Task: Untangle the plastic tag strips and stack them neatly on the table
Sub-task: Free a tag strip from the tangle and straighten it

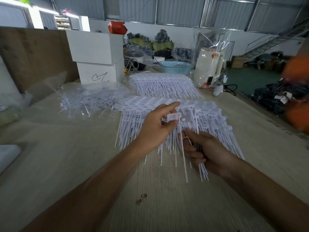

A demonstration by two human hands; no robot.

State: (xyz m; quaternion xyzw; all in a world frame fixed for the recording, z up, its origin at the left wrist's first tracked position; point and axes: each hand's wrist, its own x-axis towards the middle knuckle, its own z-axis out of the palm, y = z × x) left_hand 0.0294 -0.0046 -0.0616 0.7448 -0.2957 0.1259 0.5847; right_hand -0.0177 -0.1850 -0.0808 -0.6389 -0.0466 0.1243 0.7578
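- Both hands sit over the near stack at frame centre, as I see it on my feed: my left hand (156, 124) pinches the flat head of one tag strip (173, 116) between thumb and fingers, index finger stretched forward.
- My right hand (204, 148) is curled round a small bundle of strip tails (203, 169), whose thin ends stick out below the palm toward the bottom of the frame.
- That near stack of tag strips (217, 118) lies on the bench (66, 164), heads lined up along the far edge and tails fanned toward me.
- A second neat stack (163, 84) lies just behind it, higher in the frame.
- Left of centre, a loose tangled pile of strips (88, 101) lies on clear plastic wrap.
- Two white boxes (95, 56) stand stacked behind the tangle, upper left of centre; the lower one has a black scribble on its face.
- A pale blue perforated basket (175, 66) sits beyond the far stack, and a cream kettle-like appliance (209, 64) inside a clear bag stands to its right.
- Motion blur softens the edges of the frame, so I cannot make out the orange shape at far right.
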